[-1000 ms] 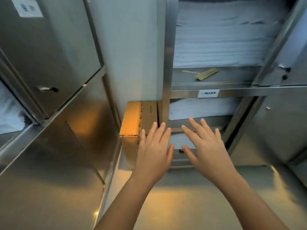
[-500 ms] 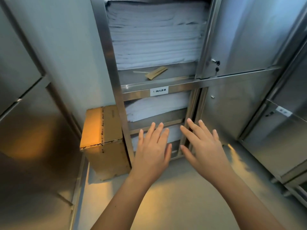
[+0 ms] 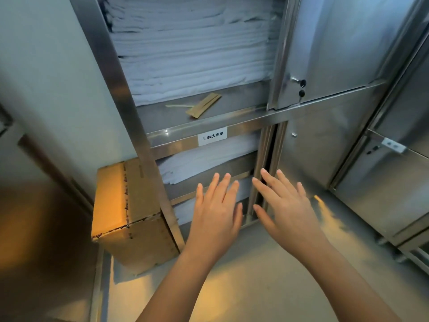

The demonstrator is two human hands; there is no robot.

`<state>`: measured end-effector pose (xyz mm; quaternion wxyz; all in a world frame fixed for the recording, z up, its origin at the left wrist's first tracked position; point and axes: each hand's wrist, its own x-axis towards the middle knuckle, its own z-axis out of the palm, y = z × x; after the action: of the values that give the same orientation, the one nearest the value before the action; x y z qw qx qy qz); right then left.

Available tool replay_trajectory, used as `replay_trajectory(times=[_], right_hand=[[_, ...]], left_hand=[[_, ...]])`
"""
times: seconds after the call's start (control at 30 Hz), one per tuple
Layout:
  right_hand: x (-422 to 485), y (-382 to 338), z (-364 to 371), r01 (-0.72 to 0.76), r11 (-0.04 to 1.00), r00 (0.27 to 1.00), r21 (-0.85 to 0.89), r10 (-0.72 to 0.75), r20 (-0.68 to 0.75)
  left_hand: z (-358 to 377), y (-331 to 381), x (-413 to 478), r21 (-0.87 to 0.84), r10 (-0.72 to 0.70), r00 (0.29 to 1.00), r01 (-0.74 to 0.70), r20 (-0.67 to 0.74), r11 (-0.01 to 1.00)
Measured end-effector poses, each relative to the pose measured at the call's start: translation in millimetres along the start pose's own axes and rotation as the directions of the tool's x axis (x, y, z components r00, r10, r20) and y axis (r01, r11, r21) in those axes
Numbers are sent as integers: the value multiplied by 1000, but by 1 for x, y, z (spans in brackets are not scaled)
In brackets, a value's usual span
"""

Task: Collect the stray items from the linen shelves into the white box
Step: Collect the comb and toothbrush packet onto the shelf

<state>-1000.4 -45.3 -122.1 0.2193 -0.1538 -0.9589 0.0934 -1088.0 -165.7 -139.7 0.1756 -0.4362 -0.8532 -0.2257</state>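
A flat brown paper sleeve [image 3: 204, 105] lies on the steel shelf [image 3: 232, 105] in front of a tall stack of folded white linen [image 3: 190, 49]. A thin pale stick [image 3: 178, 105] lies just left of the sleeve. My left hand [image 3: 216, 212] and my right hand [image 3: 283, 208] are stretched out side by side, fingers straight and spread, holding nothing. Both hover well below that shelf, in front of the lower shelves of white sheets [image 3: 204, 159]. No white box is in view.
A closed cardboard box [image 3: 130, 212] stands on the floor left of the shelf post. A white label [image 3: 212, 138] sits on the shelf's front rail. Steel cabinet doors [image 3: 329, 49] fill the right side, a steel surface the lower left.
The view has swung to the right and closer to the open shelves. The cardboard box has shifted left in view. Both hands stay outstretched and spread, holding nothing.
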Motion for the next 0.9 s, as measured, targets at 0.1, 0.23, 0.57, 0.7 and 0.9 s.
replay_trajectory(times=[0.1, 0.23, 0.57, 0.7, 0.9], right_hand=[[43, -5, 13, 11, 1000, 1000, -10, -11, -2], [90, -14, 30, 26, 1000, 1000, -16, -26, -4], [163, 1, 62, 27, 1000, 998, 0, -27, 58], [191, 12, 76, 67, 998, 995, 11, -68, 75], [255, 45, 93, 220, 973, 972, 70, -224, 64]], left_hand=[[7, -29, 33, -11, 2, 1000, -3, -23, 1000], [13, -66, 71, -24, -2, 1000, 2, -16, 1000], [37, -111, 127, -19, 29, 1000, -29, 0, 999], [49, -121, 148, -2, -9, 1000, 9, 4, 1000], [70, -132, 195, 58, -104, 995, 104, -7, 993]])
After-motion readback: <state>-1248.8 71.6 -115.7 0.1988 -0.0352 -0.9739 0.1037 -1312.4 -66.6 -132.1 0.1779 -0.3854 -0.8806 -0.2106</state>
